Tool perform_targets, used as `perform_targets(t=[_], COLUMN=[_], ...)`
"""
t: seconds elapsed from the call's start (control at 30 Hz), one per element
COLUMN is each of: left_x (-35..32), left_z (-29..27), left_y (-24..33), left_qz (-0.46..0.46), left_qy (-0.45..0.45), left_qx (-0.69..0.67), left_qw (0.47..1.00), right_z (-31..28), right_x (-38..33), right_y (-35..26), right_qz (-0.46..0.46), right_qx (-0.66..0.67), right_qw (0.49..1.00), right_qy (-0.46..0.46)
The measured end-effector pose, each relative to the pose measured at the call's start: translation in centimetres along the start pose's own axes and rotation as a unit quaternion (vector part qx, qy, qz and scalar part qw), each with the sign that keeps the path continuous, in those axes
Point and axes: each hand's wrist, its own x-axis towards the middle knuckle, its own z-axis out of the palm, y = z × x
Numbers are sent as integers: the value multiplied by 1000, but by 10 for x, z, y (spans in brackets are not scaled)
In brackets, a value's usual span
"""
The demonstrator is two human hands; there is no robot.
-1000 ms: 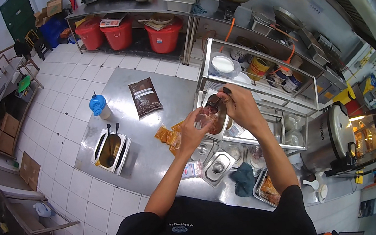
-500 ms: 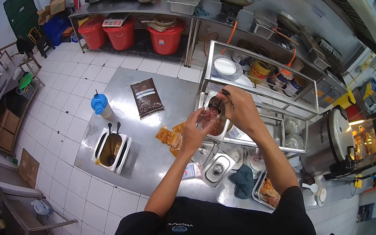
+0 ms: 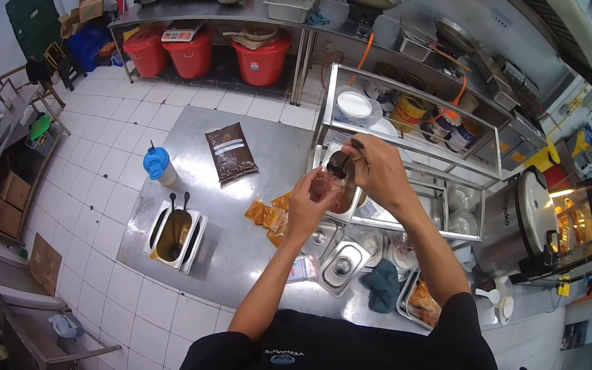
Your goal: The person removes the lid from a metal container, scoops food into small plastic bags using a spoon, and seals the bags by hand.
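Over a steel food pan [image 3: 345, 217] at the table's right side, my left hand [image 3: 304, 210] is closed round a small clear plastic bag [image 3: 324, 186] with reddish stuff in it. My right hand [image 3: 382, 174] grips a dark spoon [image 3: 338, 163] by its handle, the bowl close above the bag's mouth. Whether the spoon touches the bag I cannot tell. Orange-yellow packets [image 3: 264, 215] lie just left of my left hand. Steel lids [image 3: 342, 264] sit below my wrists, by a dark teal cloth [image 3: 383, 286].
A brown pouch [image 3: 231, 153], a blue-lidded shaker bottle [image 3: 157, 165] and steel pans with ladles [image 3: 175, 236] stand on the table's left part. A metal rack frame [image 3: 408, 116] rises beyond my right hand. At right is a large cooker [image 3: 514, 223].
The spoon's bowl has tilted and shows darker now, with the reddish stuff lower in the bag. Both hands have barely shifted.
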Motion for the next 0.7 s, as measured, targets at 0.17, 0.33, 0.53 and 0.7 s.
perform_targets(t=[0.17, 0.33, 0.53, 0.7], left_x=[0, 0, -1, 2], left_z=[-1, -1, -5, 0], left_y=[2, 0, -8, -18], left_qz=[9, 12, -29, -79], left_qy=[3, 3, 11, 4], left_qx=[8, -1, -33, -164], left_qw=[1000, 1000, 999, 983], right_z=[2, 0, -12, -6], right_x=[-3, -6, -10, -53], right_y=[1, -4, 7, 87], right_qz=[-29, -44, 117, 267], right_qx=[5, -7, 41, 129], right_qw=[1000, 999, 992, 944], right_qy=[-1, -8, 40, 148])
